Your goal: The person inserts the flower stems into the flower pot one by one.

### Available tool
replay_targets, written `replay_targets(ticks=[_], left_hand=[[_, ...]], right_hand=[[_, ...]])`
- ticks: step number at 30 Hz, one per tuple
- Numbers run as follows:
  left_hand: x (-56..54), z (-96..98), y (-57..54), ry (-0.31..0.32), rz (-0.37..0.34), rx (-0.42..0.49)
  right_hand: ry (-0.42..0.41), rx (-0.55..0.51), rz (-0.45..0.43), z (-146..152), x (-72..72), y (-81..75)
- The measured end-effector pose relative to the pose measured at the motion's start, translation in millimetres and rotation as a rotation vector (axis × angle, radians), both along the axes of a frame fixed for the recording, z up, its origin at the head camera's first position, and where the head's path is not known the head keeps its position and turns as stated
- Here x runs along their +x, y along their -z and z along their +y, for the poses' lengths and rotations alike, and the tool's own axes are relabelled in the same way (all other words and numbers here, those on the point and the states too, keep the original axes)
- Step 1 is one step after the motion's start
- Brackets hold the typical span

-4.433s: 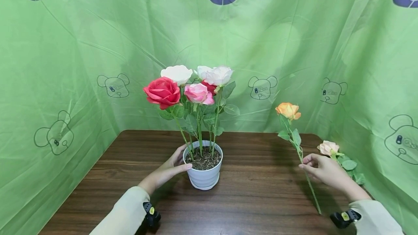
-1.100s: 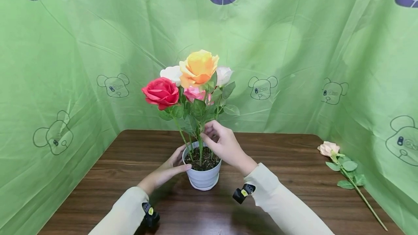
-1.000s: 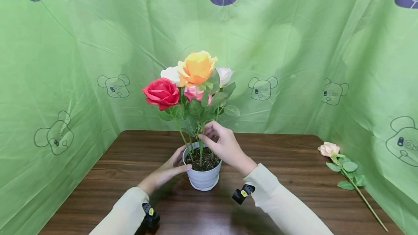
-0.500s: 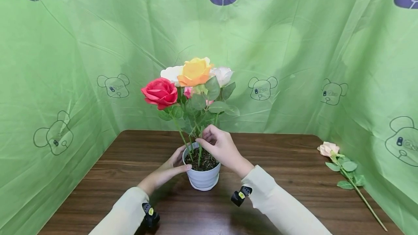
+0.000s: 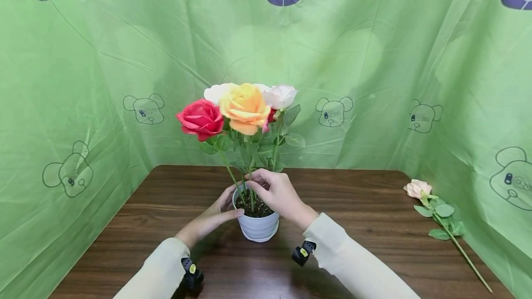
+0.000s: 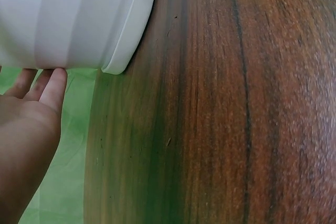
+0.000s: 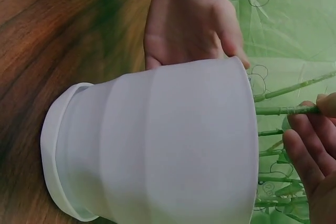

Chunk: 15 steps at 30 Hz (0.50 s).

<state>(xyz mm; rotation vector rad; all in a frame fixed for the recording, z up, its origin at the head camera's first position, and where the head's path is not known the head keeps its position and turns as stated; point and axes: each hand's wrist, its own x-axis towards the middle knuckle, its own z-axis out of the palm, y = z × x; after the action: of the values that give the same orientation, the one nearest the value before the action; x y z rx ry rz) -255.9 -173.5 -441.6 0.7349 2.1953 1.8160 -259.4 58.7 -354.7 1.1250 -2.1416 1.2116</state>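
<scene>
A white ribbed flower pot [image 5: 258,229] full of dark soil [image 5: 259,209] stands on its saucer. My left hand [image 5: 213,217] grips its left side, thumb at the rim and fingers behind, partly hidden; the left wrist view shows fingertips against the pot wall [image 6: 58,19]. Between thumb and fingers, my right hand [image 5: 277,194] pinches the green stem of an orange rose [image 5: 245,109], low over the soil. In the right wrist view that stem [image 7: 286,110] runs down past the pot rim. Around it stand a red rose [image 5: 201,119] and white roses [image 5: 281,96]; a pink one is mostly hidden behind.
On the right of the brown wooden table [image 5: 353,225] lies a pale peach rose [image 5: 418,189] with leaves and a long stem. Green printed cloth [image 5: 365,59] hangs behind and at both sides. Each wrist wears a black camera [image 5: 303,253].
From the table's right, my right hand has brought the orange rose to the pot. Over the last second the bloom has sunk and tipped forward, the hand lower. My left hand stays on the pot.
</scene>
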Motion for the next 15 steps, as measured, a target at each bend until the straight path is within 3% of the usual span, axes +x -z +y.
replay_targets(ticks=[6, 15], left_hand=[[0.8, -1.0, -1.0, -0.005, -0.009, -0.005], [0.1, 0.0, 0.1, -0.008, -0.01, 0.013]], right_hand=[[0.01, 0.033, 0.068, -3.2, -0.2, 3.6], [0.02, -0.024, 0.071, -5.2, -1.9, 15.5]])
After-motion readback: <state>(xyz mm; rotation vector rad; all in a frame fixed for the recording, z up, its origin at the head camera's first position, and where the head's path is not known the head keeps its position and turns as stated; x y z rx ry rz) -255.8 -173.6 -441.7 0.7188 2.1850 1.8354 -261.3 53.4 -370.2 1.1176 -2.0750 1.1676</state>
